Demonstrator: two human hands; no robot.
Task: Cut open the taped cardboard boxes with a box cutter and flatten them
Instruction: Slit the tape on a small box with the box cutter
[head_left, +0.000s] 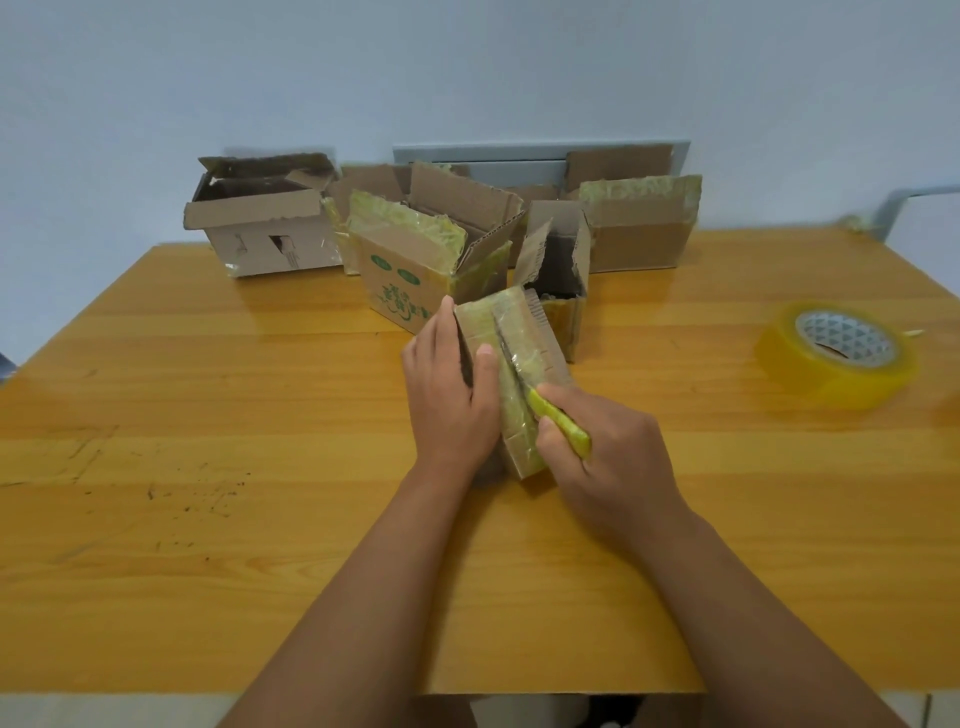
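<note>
Two hands work at the table's middle, the left hand and right hand flanking one small taped box, with one yellow box cutter in the right, five opened boxes beyond them, and one tape roll far right.

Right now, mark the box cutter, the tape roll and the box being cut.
box cutter (563, 423), head view, on its yellow handle.
tape roll (831, 374), head view, on its yellow outer side.
small taped box (483, 332), head view, on its top left flap.
</note>
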